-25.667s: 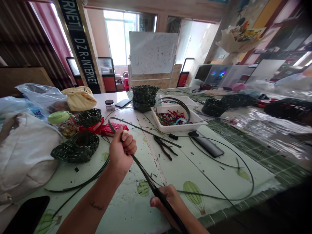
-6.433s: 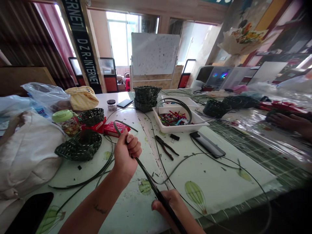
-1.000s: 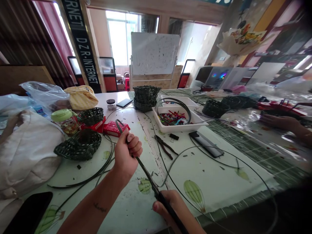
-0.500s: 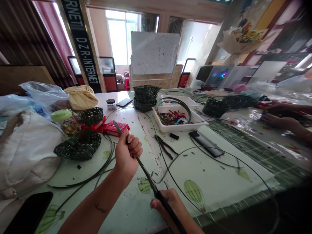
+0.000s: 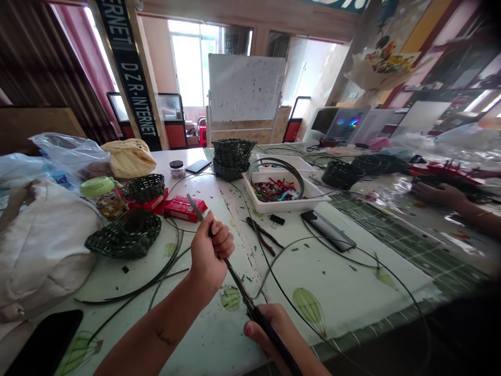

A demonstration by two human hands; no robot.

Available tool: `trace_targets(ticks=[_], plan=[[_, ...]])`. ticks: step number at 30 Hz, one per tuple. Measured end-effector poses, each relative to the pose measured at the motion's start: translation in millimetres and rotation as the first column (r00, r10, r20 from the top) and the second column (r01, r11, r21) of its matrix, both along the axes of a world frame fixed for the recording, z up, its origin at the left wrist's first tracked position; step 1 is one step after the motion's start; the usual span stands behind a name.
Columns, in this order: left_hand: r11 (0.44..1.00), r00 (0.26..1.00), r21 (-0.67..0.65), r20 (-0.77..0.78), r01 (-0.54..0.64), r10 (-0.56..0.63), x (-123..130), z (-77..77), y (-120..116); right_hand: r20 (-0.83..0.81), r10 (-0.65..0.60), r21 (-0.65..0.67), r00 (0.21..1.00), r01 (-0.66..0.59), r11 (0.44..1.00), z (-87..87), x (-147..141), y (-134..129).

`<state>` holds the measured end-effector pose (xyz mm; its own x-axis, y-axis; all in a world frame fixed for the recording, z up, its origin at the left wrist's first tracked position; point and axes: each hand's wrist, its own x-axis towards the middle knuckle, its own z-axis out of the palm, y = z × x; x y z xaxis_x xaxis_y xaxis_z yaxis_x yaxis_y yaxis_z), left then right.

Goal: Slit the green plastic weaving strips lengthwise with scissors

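Note:
My left hand [image 5: 213, 250] is closed in a fist around a flat dark green strip [image 5: 235, 277]. One end of this strip sticks up past the fist, towards a red packet [image 5: 183, 208]. Lower down, my right hand [image 5: 270, 326] grips a long black-handled tool [image 5: 274, 334], with the thumb laid along its side. The strip runs down to the tool's upper end, where the two meet. Its exact kind is not clear, as the fingers and the frame edge hide part of it. Loose dark strips [image 5: 156, 279] curve over the table left of my forearm.
Pliers [image 5: 264, 235], a binder clip [image 5: 277, 220] and a phone [image 5: 327, 230] lie beyond my hands. Woven baskets [image 5: 125, 234] stand left, with more stacked [image 5: 234, 159] behind. A white tray [image 5: 285, 207] holds colourful bits. At right, another person's hand [image 5: 436, 193] works.
My left hand and the strip's upper end have shifted slightly right, nearer my right hand. The view has moved a little. The other person's hand at the right has changed position.

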<state>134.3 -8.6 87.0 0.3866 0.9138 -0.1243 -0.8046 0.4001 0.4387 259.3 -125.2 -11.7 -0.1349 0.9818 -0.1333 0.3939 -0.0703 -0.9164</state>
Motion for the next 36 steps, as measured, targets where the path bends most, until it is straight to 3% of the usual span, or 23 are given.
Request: trace_targets(ticks=[5, 11, 14, 16, 18, 22, 26, 28, 29, 30, 32, 36], plan=[[1.0, 1.0, -0.002, -0.001, -0.004, 0.004, -1, -1.0, 1, 0.028, -0.099, 0.029, 0.995, 0.099, 0.995, -3.9, -5, -1], [1.0, 1.0, 0.003, -0.01, 0.016, -0.016, 0, -1.1, 3, 0.025, -0.111, 0.039, 0.994, 0.11, 0.993, -7.5, -7, 3], [0.997, 0.997, -0.009, 0.0, 0.071, -0.071, -6, 1.8, 8, -0.039, -0.029, -0.029, 0.999, 0.028, 0.999, 0.3, -5, 4], [0.996, 0.996, 0.014, 0.019, 0.089, -0.089, -19, 6.3, 16, -0.11, 0.074, -0.075, 0.991, -0.082, 0.994, 10.3, 0, 2], [0.996, 0.998, 0.092, 0.061, 0.021, -0.027, -38, 12.1, 27, -0.115, 0.137, -0.114, 0.984, -0.15, 0.982, 20.6, 8, -4], [0.967, 0.997, 0.249, 0.062, -0.052, 0.037, -79, 20.3, 51, 0.116, 0.073, -0.165, 0.991, -0.053, 0.985, 30.5, 40, -15], [0.957, 0.995, 0.281, -0.036, -0.074, 0.088, -96, 21.1, 62, -0.003, 0.019, -0.126, 1.0, -0.019, 0.992, 34.9, 84, -11], [0.953, 0.991, 0.287, -0.057, -0.096, 0.117, -93, 20.3, 62, 0.105, -0.091, -0.05, 0.99, 0.097, 0.994, 39.6, 99, 3], [0.957, 0.991, 0.278, -0.073, -0.087, 0.111, -88, 19.5, 61, 0.29, -0.186, 0.061, 0.939, 0.176, 0.982, 41.8, 102, 13], [0.964, 0.992, 0.26, -0.096, -0.058, 0.086, -82, 18.0, 58, 0.494, -0.243, 0.173, 0.835, 0.18, 0.968, 43.1, 103, 24], [0.979, 0.987, 0.198, -0.157, 0.054, -0.023, -64, 12.4, 53, 0.57, -0.298, 0.248, 0.765, 0.186, 0.951, 42.1, 97, 48], [0.957, 0.928, 0.032, -0.257, 0.288, -0.271, -26, -8.1, 42, 0.628, -0.291, 0.288, 0.721, 0.132, 0.949, 27.8, 64, 84]])
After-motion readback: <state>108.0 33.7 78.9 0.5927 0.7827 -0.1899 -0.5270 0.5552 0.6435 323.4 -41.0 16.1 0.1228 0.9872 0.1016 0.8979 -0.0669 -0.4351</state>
